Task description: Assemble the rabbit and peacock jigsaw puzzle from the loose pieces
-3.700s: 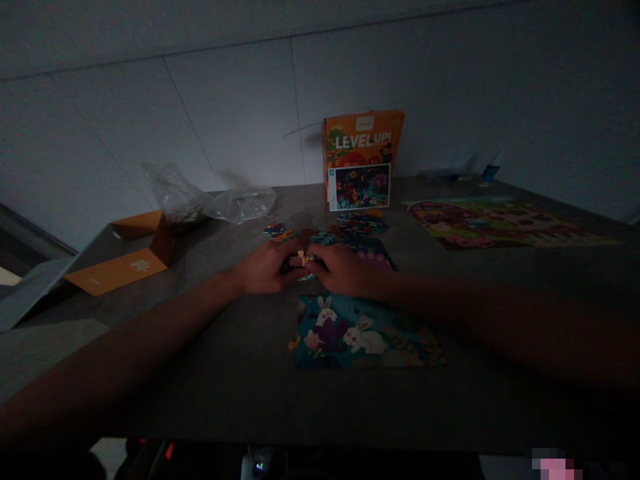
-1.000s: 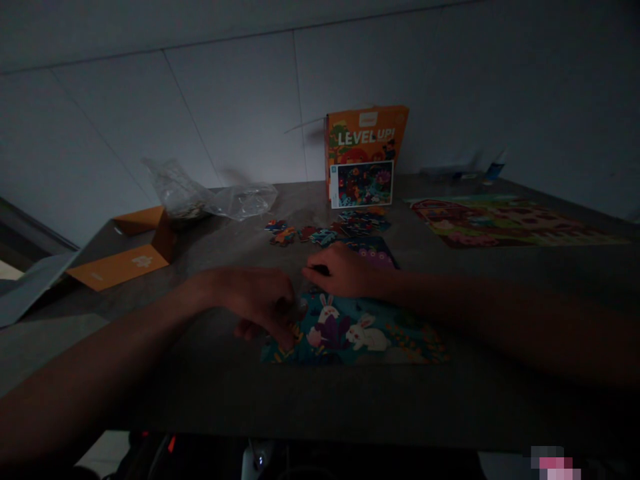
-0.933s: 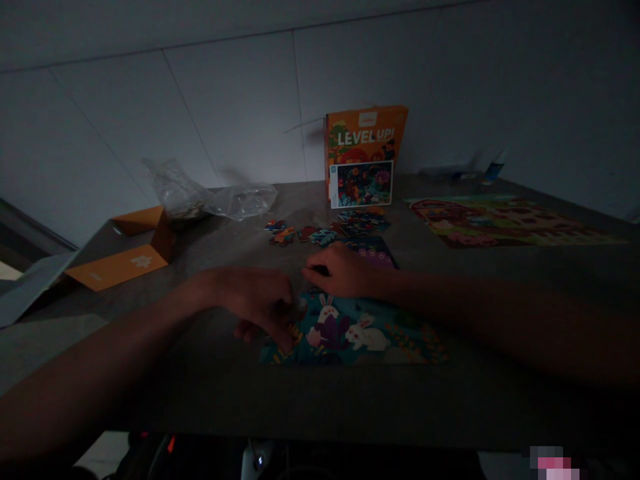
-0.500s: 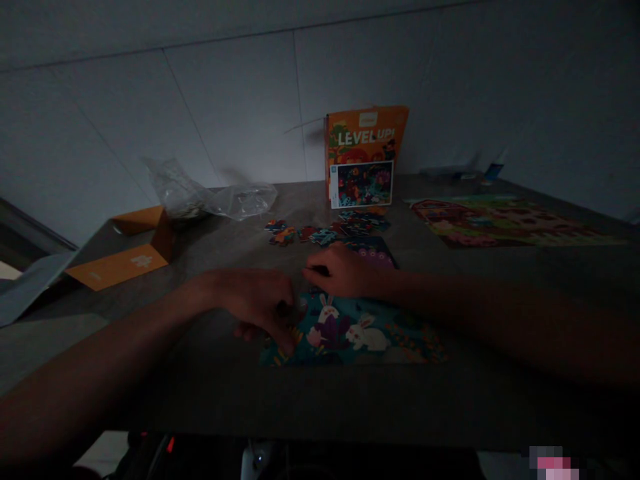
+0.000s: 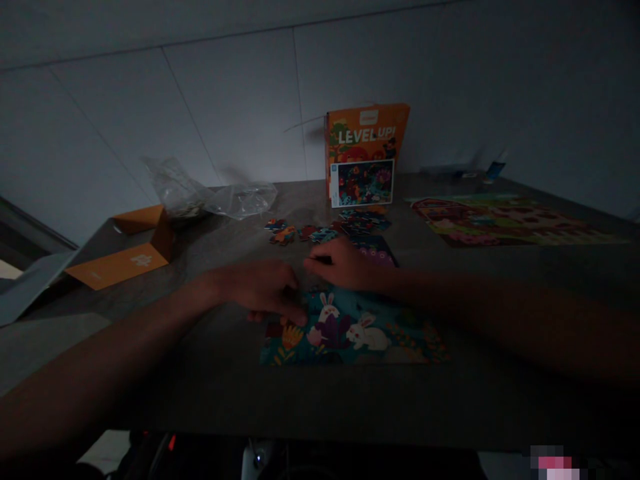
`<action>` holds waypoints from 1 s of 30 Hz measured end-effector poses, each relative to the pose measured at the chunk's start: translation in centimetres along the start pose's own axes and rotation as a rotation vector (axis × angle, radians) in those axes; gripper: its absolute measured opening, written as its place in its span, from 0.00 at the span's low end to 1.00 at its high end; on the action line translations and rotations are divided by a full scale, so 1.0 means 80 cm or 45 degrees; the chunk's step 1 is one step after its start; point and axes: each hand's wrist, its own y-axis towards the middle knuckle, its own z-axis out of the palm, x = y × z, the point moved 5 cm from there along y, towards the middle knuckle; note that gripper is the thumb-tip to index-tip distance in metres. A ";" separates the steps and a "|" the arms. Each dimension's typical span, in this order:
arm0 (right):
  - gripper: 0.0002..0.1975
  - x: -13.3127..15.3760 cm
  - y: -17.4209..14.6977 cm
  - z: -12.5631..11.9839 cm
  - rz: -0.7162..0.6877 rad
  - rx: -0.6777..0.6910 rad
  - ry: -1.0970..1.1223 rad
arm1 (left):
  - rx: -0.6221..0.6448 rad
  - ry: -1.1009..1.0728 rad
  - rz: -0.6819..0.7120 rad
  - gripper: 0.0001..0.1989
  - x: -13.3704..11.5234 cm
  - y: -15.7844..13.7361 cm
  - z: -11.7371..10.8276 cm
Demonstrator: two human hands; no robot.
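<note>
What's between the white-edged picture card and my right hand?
In the head view, loose puzzle pieces, then, nearer your right hand, a dark blue puzzle section, partly hidden.

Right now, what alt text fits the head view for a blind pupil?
Left hand at the left end of a rabbit puzzle, right hand at its far edge, in dim light; loose pieces lie beyond, before an upright orange box.

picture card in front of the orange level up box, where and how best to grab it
Probably pinch the picture card by its side edges, near the top, coming from above: it stands on its long edge in front of the orange box, and puzzle pieces lie before its foot.
</note>
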 end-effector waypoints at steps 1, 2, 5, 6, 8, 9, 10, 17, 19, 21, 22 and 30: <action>0.18 -0.002 0.002 -0.002 0.026 -0.025 0.037 | -0.001 -0.004 -0.012 0.23 0.000 0.000 0.000; 0.17 -0.004 0.003 -0.004 0.047 -0.041 0.071 | -0.005 -0.004 -0.019 0.23 -0.001 0.000 0.000; 0.16 -0.005 0.003 -0.007 0.063 -0.054 0.122 | -0.024 0.006 -0.020 0.23 -0.002 0.001 -0.001; 0.16 -0.005 0.003 -0.007 0.057 -0.053 0.118 | -0.030 0.005 -0.017 0.23 -0.003 0.001 -0.001; 0.17 -0.004 0.002 -0.007 0.048 -0.048 0.100 | -0.049 0.007 -0.016 0.22 -0.002 0.002 -0.002; 0.18 -0.004 0.002 -0.006 0.046 -0.043 0.094 | -0.062 0.005 -0.020 0.22 -0.001 0.003 -0.002; 0.18 -0.005 0.002 -0.005 0.044 -0.038 0.088 | -0.080 0.003 -0.022 0.22 0.001 0.004 -0.003; 0.19 -0.006 0.002 0.000 -0.016 -0.020 0.030 | -0.215 0.019 -0.001 0.26 0.007 0.011 -0.009; 0.19 -0.005 0.002 0.001 -0.041 -0.006 0.016 | -0.213 0.016 0.003 0.25 0.007 0.012 -0.009; 0.18 -0.004 0.002 0.002 -0.051 0.002 0.005 | -0.204 0.013 -0.003 0.24 0.006 0.011 -0.009; 0.18 -0.004 0.002 0.002 -0.051 0.003 -0.003 | -0.199 0.015 -0.012 0.24 0.006 0.011 -0.009; 0.18 -0.005 0.001 0.002 -0.043 0.004 0.002 | -0.172 0.025 0.010 0.23 0.005 0.010 -0.007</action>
